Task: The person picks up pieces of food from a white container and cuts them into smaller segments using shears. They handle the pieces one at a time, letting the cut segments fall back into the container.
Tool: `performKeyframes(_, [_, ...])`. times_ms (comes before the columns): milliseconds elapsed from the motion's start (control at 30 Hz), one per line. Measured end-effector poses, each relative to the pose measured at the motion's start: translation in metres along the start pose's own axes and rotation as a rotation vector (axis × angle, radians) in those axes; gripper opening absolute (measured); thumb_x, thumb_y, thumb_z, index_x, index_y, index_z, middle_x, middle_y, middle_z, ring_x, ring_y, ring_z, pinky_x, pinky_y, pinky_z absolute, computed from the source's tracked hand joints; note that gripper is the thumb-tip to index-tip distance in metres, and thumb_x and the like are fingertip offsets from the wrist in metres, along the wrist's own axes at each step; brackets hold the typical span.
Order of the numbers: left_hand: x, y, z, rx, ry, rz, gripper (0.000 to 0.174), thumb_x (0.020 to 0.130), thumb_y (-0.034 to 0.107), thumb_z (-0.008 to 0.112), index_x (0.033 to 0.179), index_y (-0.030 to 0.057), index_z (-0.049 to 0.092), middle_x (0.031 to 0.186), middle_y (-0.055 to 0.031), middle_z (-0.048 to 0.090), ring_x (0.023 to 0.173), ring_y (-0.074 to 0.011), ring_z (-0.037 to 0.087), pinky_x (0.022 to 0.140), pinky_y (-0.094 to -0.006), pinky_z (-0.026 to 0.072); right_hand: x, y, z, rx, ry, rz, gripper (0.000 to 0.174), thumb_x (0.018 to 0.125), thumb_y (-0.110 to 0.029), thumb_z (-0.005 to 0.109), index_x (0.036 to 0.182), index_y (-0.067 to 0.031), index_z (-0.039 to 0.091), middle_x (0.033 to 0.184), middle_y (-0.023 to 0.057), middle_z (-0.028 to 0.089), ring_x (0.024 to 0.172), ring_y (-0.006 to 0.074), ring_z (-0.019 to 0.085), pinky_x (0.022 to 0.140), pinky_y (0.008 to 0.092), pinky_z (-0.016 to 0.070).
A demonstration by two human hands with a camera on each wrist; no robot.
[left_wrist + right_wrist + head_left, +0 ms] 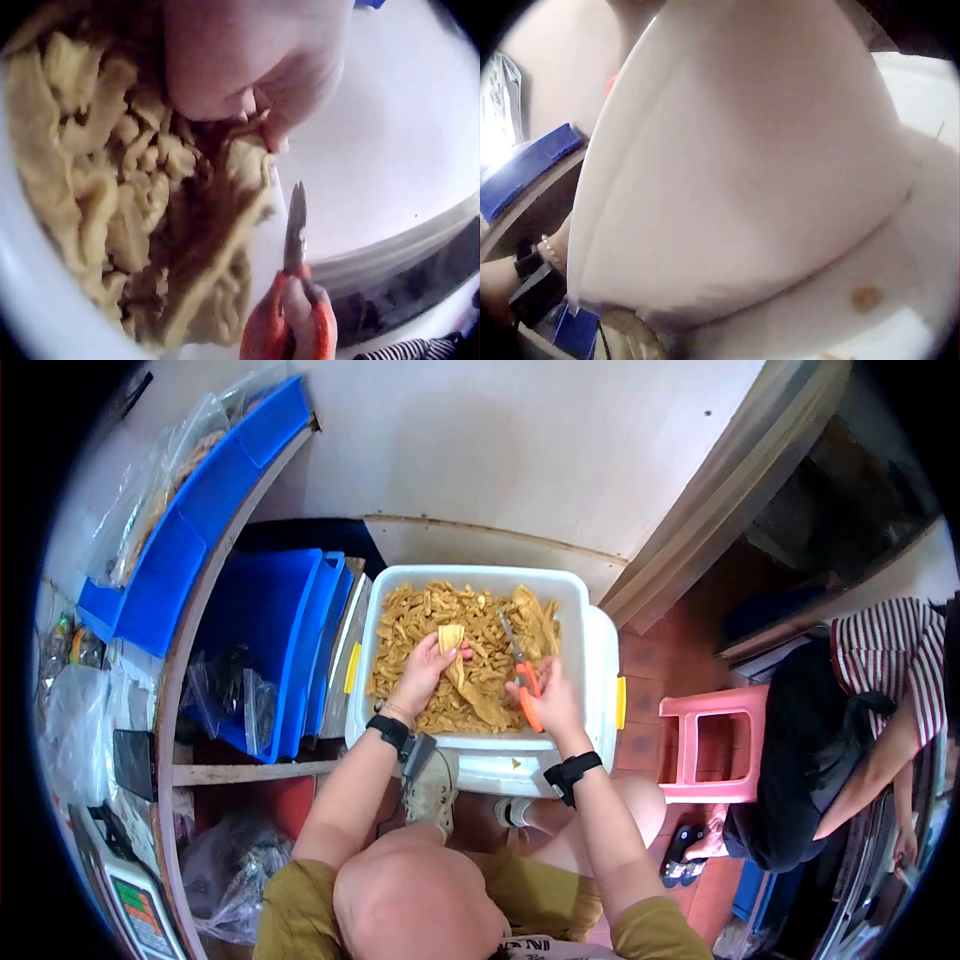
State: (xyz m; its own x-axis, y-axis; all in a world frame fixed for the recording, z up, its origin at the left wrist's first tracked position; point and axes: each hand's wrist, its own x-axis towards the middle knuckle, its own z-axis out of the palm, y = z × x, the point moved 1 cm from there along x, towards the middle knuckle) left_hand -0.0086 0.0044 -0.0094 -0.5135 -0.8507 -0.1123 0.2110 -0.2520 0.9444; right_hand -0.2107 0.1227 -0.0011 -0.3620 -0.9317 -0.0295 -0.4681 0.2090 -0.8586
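Note:
My left hand (422, 672) pinches a long, floppy yellow-brown piece (452, 638) of soft food, its lower part hanging over the tub. In the left wrist view the strip (214, 277) droops from between thumb and fingers. Orange-handled scissors (529, 690) are gripped in my right hand (557, 705), blades pointing up and slightly parted at the tip. Those blades (297, 225) stand apart from the strip in the left wrist view. Below both hands, a white plastic tub (480, 573) holds a heap of cut yellow-brown pieces (410, 615), with larger uncut pieces (538, 622) at its far right.
Under the tub lies a white lid-like surface (603, 660) with yellow clips. Blue bins (265, 650) fill the shelf at left. To the right are a pink stool (712, 745) and a person in a striped top (890, 660). A pale wall (480, 460) rises behind.

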Motion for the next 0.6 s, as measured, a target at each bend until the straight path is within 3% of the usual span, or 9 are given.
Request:
performKeyframes(100, [0.002,-0.013,0.008,0.085,0.137,0.076,0.028,0.091,0.000,0.051,0.119,-0.0018,0.051,0.108,-0.0092,0.062,0.095,-0.0168,0.063,0.085,-0.0282,0.0496,0.001,0.000,-0.002,-0.136,-0.038,0.086,0.062,0.072,-0.047,0.075,0.101,-0.0060,0.038,0.079,0.0210,0.063,0.076,0.0386,0.063,0.067,0.0415,0.0488])
performKeyframes(167, [-0.001,-0.010,0.015,0.106,0.183,0.104,0.027,0.090,-0.006,0.049,0.117,-0.0050,0.052,0.106,-0.0107,0.063,0.091,-0.0182,0.065,0.081,-0.0267,0.0502,0.001,0.004,0.001,-0.124,0.011,0.047,0.064,0.073,-0.049,0.072,0.105,-0.0059,0.038,0.083,0.0244,0.063,0.081,0.0426,0.062,0.069,0.0453,0.0485])
performKeyframes(300, [-0.008,-0.003,0.021,0.051,0.175,0.083,0.026,0.089,-0.005,0.051,0.114,-0.0039,0.055,0.103,-0.0088,0.064,0.089,-0.0168,0.064,0.080,-0.0270,0.0499,-0.007,-0.009,-0.009,-0.133,0.014,0.005,0.061,0.078,-0.047,0.067,0.113,-0.0049,0.039,0.098,0.0222,0.062,0.092,0.0418,0.061,0.077,0.0452,0.0485])
performKeyframes(367, [-0.012,-0.003,0.024,0.006,0.206,0.118,0.024,0.089,-0.002,0.051,0.112,-0.0028,0.056,0.100,-0.0080,0.064,0.088,-0.0157,0.063,0.078,-0.0267,0.0493,-0.006,-0.012,-0.013,-0.209,-0.057,0.100,0.063,0.078,-0.050,0.066,0.113,-0.0051,0.040,0.099,0.0226,0.062,0.091,0.0419,0.060,0.075,0.0451,0.0483])
performKeyframes(433, [-0.018,0.005,0.029,-0.061,0.171,0.094,0.023,0.088,0.003,0.050,0.109,-0.0009,0.057,0.095,-0.0071,0.064,0.083,-0.0148,0.061,0.074,-0.0256,0.0482,-0.010,-0.015,-0.016,-0.241,-0.025,0.084,0.062,0.076,-0.051,0.069,0.108,-0.0053,0.042,0.085,0.0246,0.063,0.083,0.0408,0.061,0.072,0.0438,0.0476])
performKeyframes(467, [-0.024,0.009,0.035,-0.104,0.208,0.051,0.024,0.088,0.007,0.047,0.108,0.0006,0.057,0.093,-0.0069,0.063,0.079,-0.0148,0.060,0.073,-0.0254,0.0474,-0.012,-0.015,-0.019,-0.238,0.009,0.087,0.062,0.076,-0.051,0.069,0.108,-0.0053,0.042,0.085,0.0246,0.063,0.083,0.0408,0.061,0.072,0.0438,0.0476])
performKeyframes(533, [-0.025,0.005,0.029,-0.149,0.186,0.048,0.021,0.089,0.009,0.045,0.104,0.0020,0.057,0.089,-0.0065,0.062,0.075,-0.0157,0.058,0.071,-0.0273,0.0471,-0.013,-0.019,-0.019,-0.262,0.054,-0.095,0.063,0.075,-0.051,0.069,0.108,-0.0048,0.043,0.085,0.0238,0.063,0.083,0.0401,0.062,0.072,0.0440,0.0476])
performKeyframes(600, [-0.027,-0.001,0.021,-0.113,0.172,0.054,0.020,0.090,0.010,0.043,0.102,0.0019,0.057,0.088,-0.0068,0.062,0.073,-0.0160,0.057,0.070,-0.0280,0.0470,-0.017,-0.023,-0.019,-0.166,0.068,-0.106,0.062,0.075,-0.050,0.070,0.108,-0.0049,0.043,0.085,0.0232,0.063,0.083,0.0397,0.062,0.072,0.0437,0.0476])
